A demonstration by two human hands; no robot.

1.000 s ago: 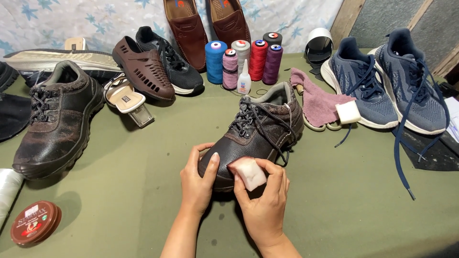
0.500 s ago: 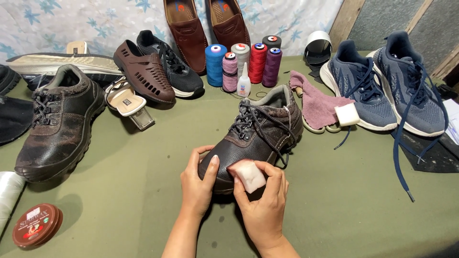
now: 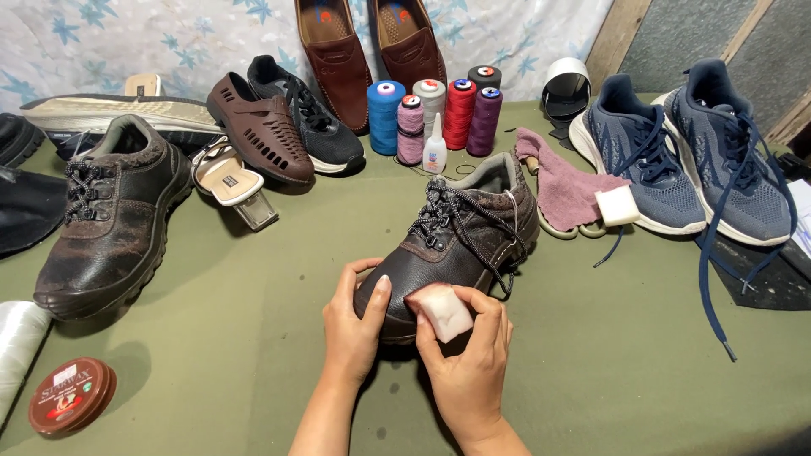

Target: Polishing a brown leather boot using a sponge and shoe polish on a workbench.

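left hand (image 3: 355,325) cupping brown boot (image 3: 456,245) toe, right hand (image 3: 466,363) pressing white sponge (image 3: 445,311)

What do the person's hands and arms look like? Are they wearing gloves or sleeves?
No gloves and no sleeves in view. The left hand and right hand are bare, with bare forearms. No rings, watch or bracelets show. The fingernails look short and plain.
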